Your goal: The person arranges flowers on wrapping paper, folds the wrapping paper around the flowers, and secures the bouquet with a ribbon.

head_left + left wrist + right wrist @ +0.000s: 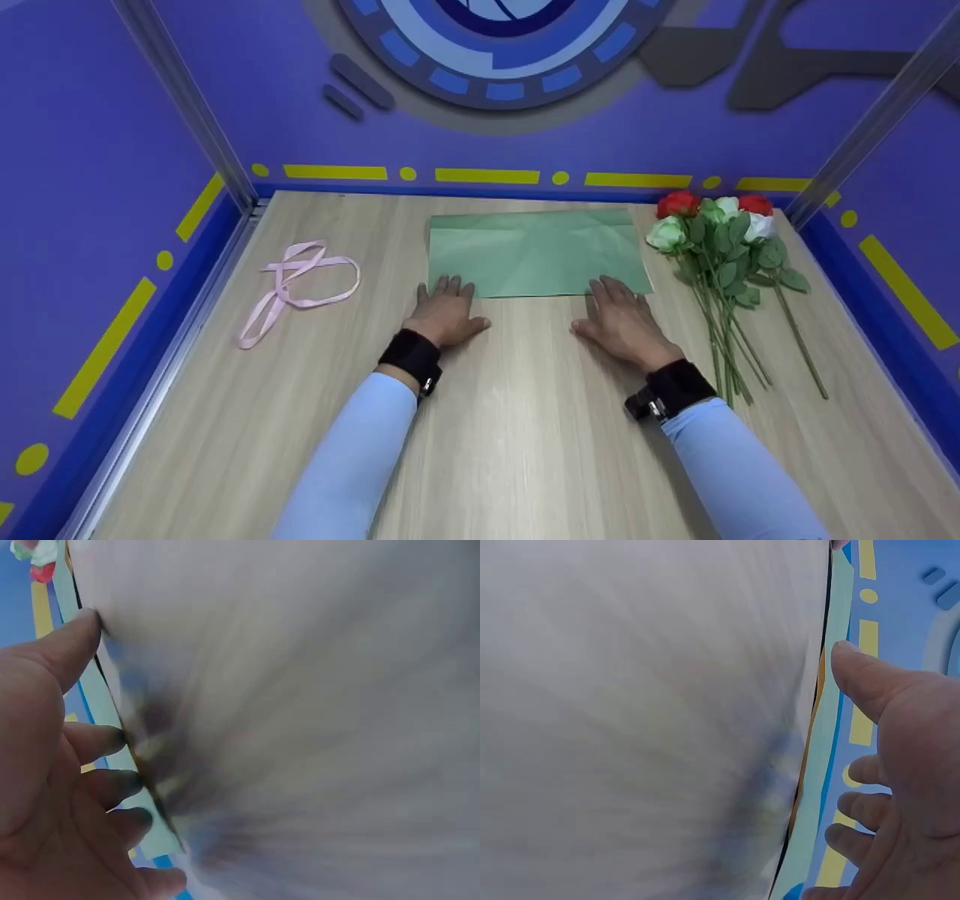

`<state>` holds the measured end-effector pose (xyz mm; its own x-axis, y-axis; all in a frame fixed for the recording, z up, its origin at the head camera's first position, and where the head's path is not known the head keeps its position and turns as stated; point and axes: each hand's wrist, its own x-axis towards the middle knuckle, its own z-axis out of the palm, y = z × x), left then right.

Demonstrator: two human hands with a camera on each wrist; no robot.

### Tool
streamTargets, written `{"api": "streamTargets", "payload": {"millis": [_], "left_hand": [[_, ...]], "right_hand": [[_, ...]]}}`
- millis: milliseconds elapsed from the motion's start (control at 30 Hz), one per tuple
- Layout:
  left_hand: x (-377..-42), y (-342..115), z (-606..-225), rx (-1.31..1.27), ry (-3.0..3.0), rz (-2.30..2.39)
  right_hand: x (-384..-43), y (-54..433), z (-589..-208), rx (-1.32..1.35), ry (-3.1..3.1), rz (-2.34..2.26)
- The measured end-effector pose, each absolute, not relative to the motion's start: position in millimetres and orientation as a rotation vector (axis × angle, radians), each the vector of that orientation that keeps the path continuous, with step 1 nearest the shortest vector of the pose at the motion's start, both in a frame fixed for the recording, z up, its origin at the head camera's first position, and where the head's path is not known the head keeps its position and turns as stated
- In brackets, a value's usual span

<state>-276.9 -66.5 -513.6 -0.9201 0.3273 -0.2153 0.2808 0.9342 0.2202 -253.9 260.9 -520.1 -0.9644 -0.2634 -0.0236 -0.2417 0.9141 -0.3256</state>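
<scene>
A sheet of green wrapping paper (536, 251), lightly creased, lies at the middle of the table's far half. At its near left corner my left hand (444, 313) rests, palm down with the fingers extended and the thumb pointing inward. My right hand (619, 324) lies likewise by the near right part of the paper, fingertips on its edge. In the left wrist view, the left fingers (97, 741) meet the paper's edge. The right wrist view has the right thumb (862, 675) beside the green strip of paper (829, 727). Neither hand grips anything.
A looped pink ribbon (292, 285) lies on the left of the table (495, 450). Artificial flowers (720, 232), red, white and pale green with long stems, lie at the right; one stem (802, 341) sits apart. Blue-purple panels (480, 150) enclose the back and sides.
</scene>
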Motion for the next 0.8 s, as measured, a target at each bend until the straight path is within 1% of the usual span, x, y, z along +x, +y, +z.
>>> {"api": "streamTargets", "payload": {"millis": [233, 467, 633, 800], "left_hand": [[-242.7, -56.9, -501.4, 0.534, 2.793, 0.222], [-211.7, -48.2, -485.3, 0.723, 2.733, 0.228], [-206.8, -50.4, -478.9, 0.872, 2.709, 0.359], [-216.4, -54.2, -480.7, 0.906, 2.725, 0.468]], "right_hand": [[-244.1, 256.6, -524.8, -0.429, 3.016, -0.505], [-234.4, 254.8, -525.7, -0.37, 3.013, -0.432], [-232.9, 254.2, -525.3, -0.349, 3.024, -0.415], [-232.8, 254.9, -524.8, -0.379, 3.019, -0.397]]}}
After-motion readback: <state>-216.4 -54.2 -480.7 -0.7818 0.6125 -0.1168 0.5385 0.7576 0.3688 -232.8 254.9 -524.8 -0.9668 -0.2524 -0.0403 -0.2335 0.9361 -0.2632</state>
